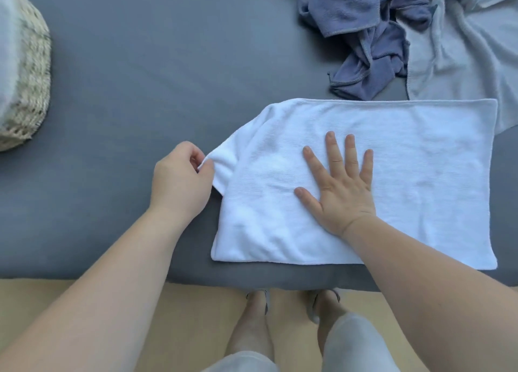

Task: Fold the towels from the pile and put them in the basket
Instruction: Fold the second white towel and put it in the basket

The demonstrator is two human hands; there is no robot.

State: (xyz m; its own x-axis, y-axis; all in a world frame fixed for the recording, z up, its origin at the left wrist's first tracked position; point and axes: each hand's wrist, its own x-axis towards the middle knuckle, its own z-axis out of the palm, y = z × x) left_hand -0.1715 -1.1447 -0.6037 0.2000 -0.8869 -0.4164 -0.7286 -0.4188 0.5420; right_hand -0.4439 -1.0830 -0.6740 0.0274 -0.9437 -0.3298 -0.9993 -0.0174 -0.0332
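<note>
White towel point(414, 158) lies flat on the grey counter point(140, 77) near us, where we pin it with our spread right hand point(342, 192) and should draw the corner pinched in our left hand point(182, 181) taut.

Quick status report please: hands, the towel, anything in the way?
Left hand pinches the white towel at its left corner; right hand flat, pressing its middle. Towel spread on grey surface, not yet basketed. Pile just beyond it; basket far left.
</note>
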